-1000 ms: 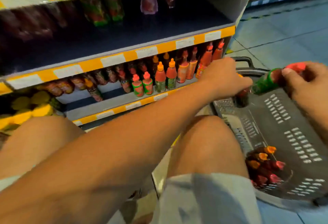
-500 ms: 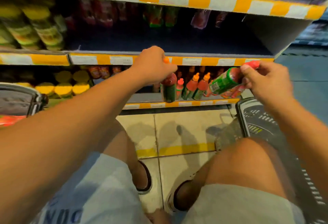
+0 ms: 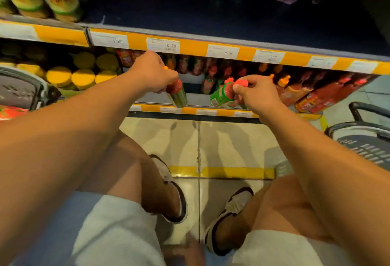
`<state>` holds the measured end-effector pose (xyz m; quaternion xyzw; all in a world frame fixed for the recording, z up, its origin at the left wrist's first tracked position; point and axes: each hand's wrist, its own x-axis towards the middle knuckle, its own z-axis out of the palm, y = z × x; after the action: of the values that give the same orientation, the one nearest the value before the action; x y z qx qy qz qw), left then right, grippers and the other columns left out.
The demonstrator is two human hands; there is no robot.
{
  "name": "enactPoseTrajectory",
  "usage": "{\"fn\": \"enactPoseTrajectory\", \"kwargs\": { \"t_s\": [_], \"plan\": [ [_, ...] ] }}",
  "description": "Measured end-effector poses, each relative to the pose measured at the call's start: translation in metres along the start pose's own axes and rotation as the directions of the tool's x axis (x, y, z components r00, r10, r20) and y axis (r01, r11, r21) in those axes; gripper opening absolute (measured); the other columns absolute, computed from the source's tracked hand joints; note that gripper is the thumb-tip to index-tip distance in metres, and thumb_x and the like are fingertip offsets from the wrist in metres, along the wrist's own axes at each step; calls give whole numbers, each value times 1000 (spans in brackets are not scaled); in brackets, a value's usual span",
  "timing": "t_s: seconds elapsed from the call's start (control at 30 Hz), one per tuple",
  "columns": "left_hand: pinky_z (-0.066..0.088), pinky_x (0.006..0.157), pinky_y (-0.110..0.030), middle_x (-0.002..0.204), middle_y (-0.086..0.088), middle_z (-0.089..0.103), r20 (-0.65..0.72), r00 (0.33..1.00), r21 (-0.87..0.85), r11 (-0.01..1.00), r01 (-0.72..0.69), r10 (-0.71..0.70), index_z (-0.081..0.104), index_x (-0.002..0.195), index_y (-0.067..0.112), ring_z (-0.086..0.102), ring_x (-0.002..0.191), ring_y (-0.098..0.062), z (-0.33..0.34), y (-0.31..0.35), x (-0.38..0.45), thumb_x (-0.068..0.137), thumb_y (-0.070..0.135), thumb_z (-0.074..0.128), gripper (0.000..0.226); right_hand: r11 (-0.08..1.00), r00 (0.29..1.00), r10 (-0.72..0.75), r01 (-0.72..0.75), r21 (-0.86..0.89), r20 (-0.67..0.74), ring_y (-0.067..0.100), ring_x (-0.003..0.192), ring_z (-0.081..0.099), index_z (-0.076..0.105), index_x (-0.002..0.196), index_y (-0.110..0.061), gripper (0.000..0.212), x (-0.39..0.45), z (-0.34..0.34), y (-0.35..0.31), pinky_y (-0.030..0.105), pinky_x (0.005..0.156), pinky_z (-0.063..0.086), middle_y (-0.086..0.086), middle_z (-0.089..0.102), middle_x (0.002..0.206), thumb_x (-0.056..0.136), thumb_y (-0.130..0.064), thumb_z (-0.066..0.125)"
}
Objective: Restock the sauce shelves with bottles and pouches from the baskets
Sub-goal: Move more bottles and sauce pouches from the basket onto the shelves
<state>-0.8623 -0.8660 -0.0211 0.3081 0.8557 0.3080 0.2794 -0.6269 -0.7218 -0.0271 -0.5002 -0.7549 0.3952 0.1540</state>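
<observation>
Glossy plastic sauce bottles (image 3: pixel 177 94), perforated matt plastic basket (image 3: pixel 363 149), smooth glossy floor tiles (image 3: pixel 228 143), paper price labels (image 3: pixel 163 45)

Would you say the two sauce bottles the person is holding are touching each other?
Apart. The head view shows bare shelf between the orange-capped bottle in the left hand and the red-capped bottle in the right hand.

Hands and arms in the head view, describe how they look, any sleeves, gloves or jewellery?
Both arms are bare up to the frame edge: no sleeve shows. The left hand and right hand wear no gloves, and no rings, watch or wristband can be seen. Further down are pale shorts and dark-trimmed shoes.
</observation>
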Motion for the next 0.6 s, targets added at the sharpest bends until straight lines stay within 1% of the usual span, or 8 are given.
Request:
{"fn": "enactPoseTrajectory", "kwargs": {
  "t_s": [0.07,0.13,0.2,0.27,0.33,0.47,0.53,0.6],
  "plan": [
    [66,79,-50,87,-17,73,18,1000,61,998,0,-1,68,88,8,75,84,-30,11,-6,16,88,32,77,25,999,1000,-4,5,-50,24,23,65,68,77,86,-12,6,20,14,12,40,67,60,12,74,76,88,-16,73],
    [65,80,-49,85,-15,71,22,1000,144,990,-3,0,68,87,8,73,83,-30,25,-12,31,87,33,77,26,995,998,2,4,-103,58,33,79,71,76,80,-16,8,40,26,27,51,78,60,10,73,77,80,-23,71],
    [59,70,-43,79,-11,65,8,1000,216,976,-3,1,68,85,6,64,76,-28,40,-16,45,85,33,76,28,988,995,-4,19,-151,96,35,87,70,75,80,-20,7,53,37,35,51,83,59,10,73,84,81,-23,69],
    [45,54,-36,72,-8,54,-4,1000,275,961,2,-1,61,77,7,53,68,-25,55,-20,58,84,31,76,29,985,994,-6,26,-170,114,35,92,68,77,86,-16,9,64,46,39,49,87,57,13,73,91,89,-15,69],
    [33,48,-32,70,-7,47,-10,1000,299,954,8,-5,55,72,8,44,61,-22,67,-24,71,84,31,76,33,982,992,-28,50,-183,122,32,87,65,75,83,-11,12,76,55,44,48,85,56,12,70,84,91,-10,66],
    [32,48,-33,69,-5,49,-56,998,245,969,-13,28,58,79,7,47,64,-24,89,-27,94,86,30,73,28,983,991,-51,72,-170,125,23,78,61,68,71,-22,18,101,71,55,47,82,57,-3,62,71,87,-15,67],
    [32,51,-34,71,-5,49,-77,996,225,974,-33,52,54,77,11,49,70,-26,100,-27,102,87,31,73,29,987,991,-61,78,-140,120,27,81,70,73,80,-21,7,113,78,61,49,84,59,-2,68,74,85,-17,70],
    [35,57,-35,79,-7,53,-93,993,208,977,-52,73,53,81,12,51,75,-27,110,-26,110,87,32,73,29,988,991,-74,88,-127,113,32,87,73,77,91,-18,6,123,83,67,51,85,60,0,70,78,86,-17,73]
  ]
}}
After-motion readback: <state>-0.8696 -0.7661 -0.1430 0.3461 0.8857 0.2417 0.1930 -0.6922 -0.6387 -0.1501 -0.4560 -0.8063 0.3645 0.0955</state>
